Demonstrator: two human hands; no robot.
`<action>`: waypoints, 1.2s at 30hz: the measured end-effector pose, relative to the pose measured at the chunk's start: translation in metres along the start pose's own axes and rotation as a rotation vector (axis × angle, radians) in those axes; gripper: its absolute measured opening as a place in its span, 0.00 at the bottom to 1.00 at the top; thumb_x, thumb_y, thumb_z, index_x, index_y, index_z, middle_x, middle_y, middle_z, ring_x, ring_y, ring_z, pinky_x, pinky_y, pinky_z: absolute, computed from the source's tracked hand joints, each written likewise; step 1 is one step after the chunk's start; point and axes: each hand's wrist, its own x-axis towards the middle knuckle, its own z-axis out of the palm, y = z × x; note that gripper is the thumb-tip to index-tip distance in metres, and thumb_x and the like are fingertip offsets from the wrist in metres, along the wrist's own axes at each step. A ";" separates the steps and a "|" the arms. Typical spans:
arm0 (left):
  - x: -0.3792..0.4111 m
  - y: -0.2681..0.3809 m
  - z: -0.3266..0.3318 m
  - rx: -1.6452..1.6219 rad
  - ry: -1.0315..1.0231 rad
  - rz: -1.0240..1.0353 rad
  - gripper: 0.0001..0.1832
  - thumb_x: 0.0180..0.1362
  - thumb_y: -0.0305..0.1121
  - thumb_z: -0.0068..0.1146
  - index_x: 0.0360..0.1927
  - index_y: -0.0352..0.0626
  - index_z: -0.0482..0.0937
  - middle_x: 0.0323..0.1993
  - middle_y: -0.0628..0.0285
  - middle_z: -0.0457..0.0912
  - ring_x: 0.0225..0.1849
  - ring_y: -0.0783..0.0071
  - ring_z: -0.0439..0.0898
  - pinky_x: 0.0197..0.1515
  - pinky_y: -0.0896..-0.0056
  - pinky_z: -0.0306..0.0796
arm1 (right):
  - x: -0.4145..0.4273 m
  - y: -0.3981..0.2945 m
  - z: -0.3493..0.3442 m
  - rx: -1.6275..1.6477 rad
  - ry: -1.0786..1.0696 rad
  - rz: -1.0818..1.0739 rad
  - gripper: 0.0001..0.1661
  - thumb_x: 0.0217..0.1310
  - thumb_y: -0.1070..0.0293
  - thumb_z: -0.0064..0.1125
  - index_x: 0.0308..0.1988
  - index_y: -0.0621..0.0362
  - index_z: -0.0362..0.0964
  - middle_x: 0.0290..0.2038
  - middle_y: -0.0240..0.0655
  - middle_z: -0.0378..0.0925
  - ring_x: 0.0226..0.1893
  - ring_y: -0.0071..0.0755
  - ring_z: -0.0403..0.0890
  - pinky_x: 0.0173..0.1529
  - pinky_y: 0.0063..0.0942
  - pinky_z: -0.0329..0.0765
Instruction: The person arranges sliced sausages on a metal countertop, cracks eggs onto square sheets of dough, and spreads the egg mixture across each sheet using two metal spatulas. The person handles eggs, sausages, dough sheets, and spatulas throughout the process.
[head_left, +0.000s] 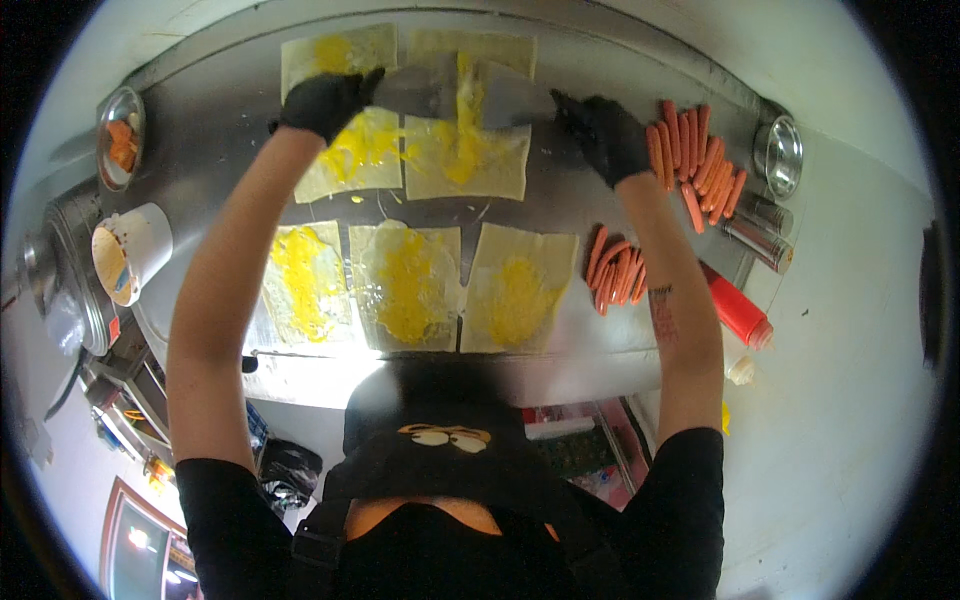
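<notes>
On a metal griddle (555, 210) lie several square sheets of thin dough with yellow egg on them. My left hand (326, 105), in a black glove, grips a broad metal scraper (411, 90) over the back row. My right hand (604, 135), also gloved, grips another metal scraper (514, 96), blurred. Between the two blades, a strip of egg (469, 82) runs down onto a dough sheet (499, 176). In the front row are a left sheet (337, 330), a middle sheet (364, 251) and a right sheet (551, 255), all bearing egg.
Sausages (682, 146) lie in a pile at the back right, with a smaller pile (615, 270) nearer. Right of them are a steel bowl (784, 157), metal shakers (757, 241) and a red squeeze bottle (739, 307). At left stand a white tub (150, 244) and a metal bowl of orange pieces (106, 161).
</notes>
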 end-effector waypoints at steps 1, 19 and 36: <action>0.005 -0.002 -0.001 0.018 -0.002 0.005 0.19 0.65 0.49 0.38 0.57 0.69 0.72 0.39 0.55 0.82 0.38 0.52 0.81 0.42 0.55 0.74 | -0.002 0.005 0.002 -0.012 -0.011 0.011 0.23 0.62 0.52 0.46 0.57 0.37 0.69 0.35 0.43 0.78 0.35 0.50 0.78 0.42 0.44 0.76; -0.076 0.038 0.020 -0.292 0.001 -0.119 0.21 0.65 0.53 0.39 0.41 0.54 0.81 0.31 0.54 0.82 0.33 0.51 0.81 0.36 0.53 0.74 | -0.072 -0.040 0.013 -0.071 -0.053 -0.011 0.15 0.59 0.57 0.48 0.41 0.47 0.78 0.32 0.46 0.78 0.36 0.52 0.79 0.40 0.46 0.75; -0.001 0.014 -0.025 -0.370 0.016 -0.255 0.34 0.61 0.64 0.31 0.31 0.46 0.81 0.27 0.51 0.82 0.36 0.48 0.79 0.45 0.55 0.69 | 0.002 -0.011 -0.020 -0.215 0.026 0.035 0.22 0.62 0.67 0.46 0.57 0.40 0.69 0.36 0.42 0.77 0.38 0.46 0.78 0.42 0.38 0.75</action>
